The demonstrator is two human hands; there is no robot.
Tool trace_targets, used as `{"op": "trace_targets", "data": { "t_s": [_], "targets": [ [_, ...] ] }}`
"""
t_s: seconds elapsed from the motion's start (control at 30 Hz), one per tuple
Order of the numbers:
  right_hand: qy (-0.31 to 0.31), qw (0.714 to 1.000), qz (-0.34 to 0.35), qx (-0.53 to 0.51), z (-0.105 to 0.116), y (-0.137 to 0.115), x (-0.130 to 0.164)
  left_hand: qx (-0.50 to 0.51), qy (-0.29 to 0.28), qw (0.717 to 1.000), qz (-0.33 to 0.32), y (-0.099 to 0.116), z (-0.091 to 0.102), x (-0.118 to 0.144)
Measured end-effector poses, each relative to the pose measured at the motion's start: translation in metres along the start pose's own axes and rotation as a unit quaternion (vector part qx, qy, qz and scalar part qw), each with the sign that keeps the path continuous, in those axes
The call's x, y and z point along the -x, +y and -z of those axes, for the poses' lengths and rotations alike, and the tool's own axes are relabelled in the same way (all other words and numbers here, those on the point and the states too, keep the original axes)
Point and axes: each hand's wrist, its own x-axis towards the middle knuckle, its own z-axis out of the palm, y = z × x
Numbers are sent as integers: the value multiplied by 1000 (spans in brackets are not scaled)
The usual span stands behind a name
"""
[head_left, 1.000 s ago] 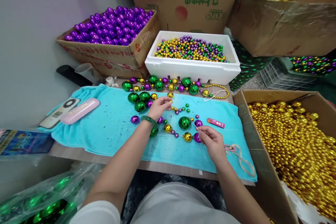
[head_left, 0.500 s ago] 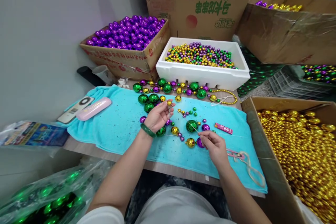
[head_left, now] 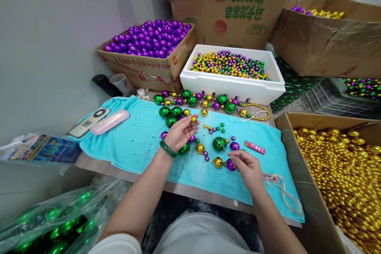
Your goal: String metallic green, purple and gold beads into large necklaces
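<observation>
My left hand (head_left: 180,133), with a green bangle on the wrist, pinches a small gold bead (head_left: 193,119) above the turquoise towel (head_left: 137,143). My right hand (head_left: 247,166) pinches a thin needle or wire (head_left: 213,139) whose tip reaches up to the gold bead. Between and under the hands lies a partly strung row of green, gold and purple balls (head_left: 218,143). A finished bead string (head_left: 205,101) lies along the towel's far edge.
A white foam box of small mixed beads (head_left: 232,83) stands behind the towel, a cardboard box of purple balls (head_left: 149,51) at its left, a box of gold balls (head_left: 336,158) at the right. A remote and pink case (head_left: 109,121) lie left; a pink lighter (head_left: 254,147) right.
My left hand picked a gold bead off the towel and lifted it to the needle tip. The right hand stayed on the needle. The camera view shifted left and up.
</observation>
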Motion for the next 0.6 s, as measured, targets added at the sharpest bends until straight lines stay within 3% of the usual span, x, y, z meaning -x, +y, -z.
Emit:
{"op": "trace_targets", "data": {
  "t_s": [0.27, 0.43, 0.5, 0.53, 0.6],
  "targets": [
    [-11, 1000, -1, -1, -1, 4, 0, -41, -11, 999, -20, -3, 1, 4],
    [-48, 998, -32, -40, -4, 13, -3, -218, -92, 971, -19, -7, 2, 9],
    [-49, 996, -37, -59, -4, 16, -3, -360, -45, 928, -82, -2, 10, 7],
    [-46, 996, -37, -66, -4, 17, -3, -440, 3, 888, -130, 2, 16, 5],
    [-39, 996, -35, -72, -2, 18, -2, -586, 105, 777, -206, 14, 30, -1]
  ]
}}
